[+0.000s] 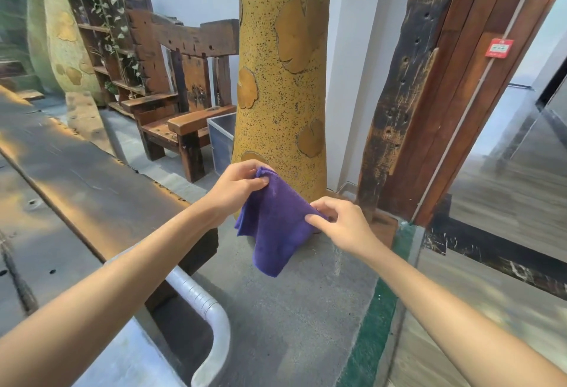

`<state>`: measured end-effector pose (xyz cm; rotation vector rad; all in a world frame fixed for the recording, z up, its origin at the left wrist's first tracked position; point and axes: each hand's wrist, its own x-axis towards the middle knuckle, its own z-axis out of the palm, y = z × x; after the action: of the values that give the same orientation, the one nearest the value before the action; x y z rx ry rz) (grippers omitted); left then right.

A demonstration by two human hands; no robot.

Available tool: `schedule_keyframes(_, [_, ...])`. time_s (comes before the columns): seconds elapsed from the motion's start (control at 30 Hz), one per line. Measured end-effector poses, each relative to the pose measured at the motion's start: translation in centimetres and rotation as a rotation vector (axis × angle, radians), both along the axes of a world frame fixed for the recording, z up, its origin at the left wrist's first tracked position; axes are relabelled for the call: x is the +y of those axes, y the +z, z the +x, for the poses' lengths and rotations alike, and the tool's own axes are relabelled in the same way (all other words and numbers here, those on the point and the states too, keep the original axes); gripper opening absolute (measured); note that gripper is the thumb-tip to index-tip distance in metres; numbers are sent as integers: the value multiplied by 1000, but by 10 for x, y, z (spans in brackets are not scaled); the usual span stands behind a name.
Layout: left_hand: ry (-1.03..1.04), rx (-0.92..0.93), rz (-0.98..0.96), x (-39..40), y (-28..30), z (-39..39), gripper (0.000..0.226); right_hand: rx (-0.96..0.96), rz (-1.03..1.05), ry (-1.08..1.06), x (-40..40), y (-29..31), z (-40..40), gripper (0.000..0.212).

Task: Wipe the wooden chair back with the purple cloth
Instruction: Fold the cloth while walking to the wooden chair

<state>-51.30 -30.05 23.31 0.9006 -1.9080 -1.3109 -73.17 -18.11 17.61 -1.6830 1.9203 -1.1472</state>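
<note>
Held purple cloth [276, 221] pinched btwn left hand [236, 193] & right hand [340, 224], chair back [190, 39] well apart, unwiped; needed carrying over.

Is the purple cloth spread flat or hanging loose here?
Hanging loose. The left hand pinches the purple cloth at its top corner, the right hand pinches a side edge, and the rest droops in folds.
</note>
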Motion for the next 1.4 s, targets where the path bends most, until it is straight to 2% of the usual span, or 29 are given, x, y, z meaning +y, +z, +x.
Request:
schedule_keyframes(0.17, [96,-12,24,-51,-19,-2,18,-21,-79,-9,-44,-3,-20,18])
schedule_keyframes(0.3, [166,0,21,-107,-35,-12,19,42,-150,32,-110,-8,-42,10])
schedule_keyframes(0.5, [185,-17,-15,-198,-43,-20,18,223,130,279,-219,-11,-67,10])
schedule_keyframes(0.63, [191,-10,-52,-243,-51,-20,17,313,115,418,-276,-18,-71,8])
schedule_keyframes(0.77, [231,-51,-27,-271,-64,-14,21,442,150,516,-322,-33,-69,33])
schedule_keyframes(0.83, [241,-90,-31,-283,-67,-11,21,495,179,557,-343,-42,-68,39])
schedule_keyframes(1.0, [291,-127,-1,-330,-85,-9,23,573,222,603,-405,-57,-77,25])
schedule_keyframes(1.07, [316,-139,8,-342,-93,-3,22,621,223,608,-418,-59,-78,27])
schedule_keyframes(1.2, [385,-186,16,-392,-116,-6,18,561,159,635,-483,-66,-100,27])
schedule_keyframes(1.4, [509,-247,-12,-469,-127,-14,17,253,66,709,-594,-73,-123,19])
